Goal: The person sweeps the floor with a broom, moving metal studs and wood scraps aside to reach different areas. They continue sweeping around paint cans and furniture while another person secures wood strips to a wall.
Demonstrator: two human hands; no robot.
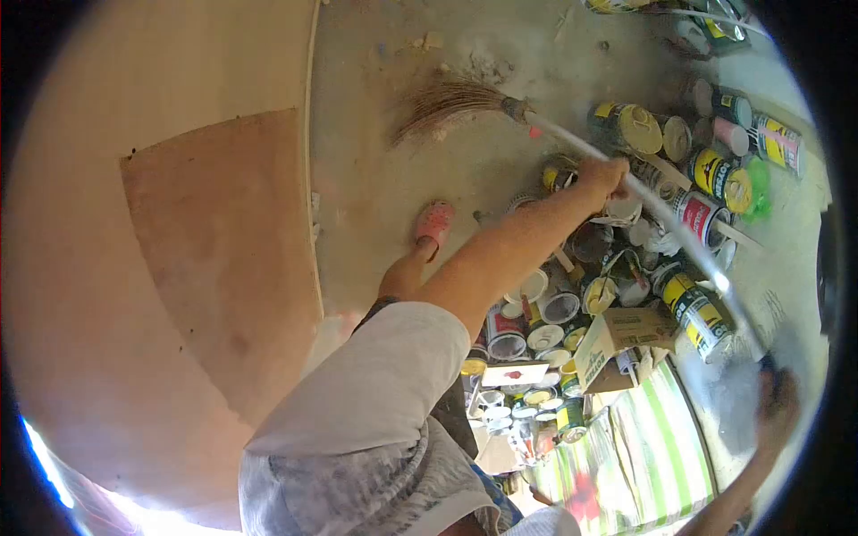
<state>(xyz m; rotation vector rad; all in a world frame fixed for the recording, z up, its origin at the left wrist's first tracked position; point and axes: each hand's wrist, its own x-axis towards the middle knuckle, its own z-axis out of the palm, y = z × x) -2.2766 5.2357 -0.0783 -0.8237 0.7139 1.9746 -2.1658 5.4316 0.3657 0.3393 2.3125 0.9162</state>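
Note:
A broom with a long pale handle (pixel 688 237) and brown bristles (pixel 451 100) stretches diagonally across the head view. Its bristles rest on the dusty floor near some debris. My left hand (pixel 605 177) is wrapped around the lower part of the handle, arm stretched out above the paint cans. Near the handle's far end is my right hand (pixel 776 400), closed around it and somewhat blurred. Beneath the handle, a red-labelled can (pixel 700 217) and a yellow-and-black can (pixel 693 313) lie among other cans.
Many paint cans (pixel 636 129) crowd the floor along the wall. A cardboard box (pixel 621 344) and a green-striped sheet (pixel 657 438) are near my body. A wooden panel (pixel 223 241) stands at the left. One foot in a pink clog (pixel 435 223) is on the floor.

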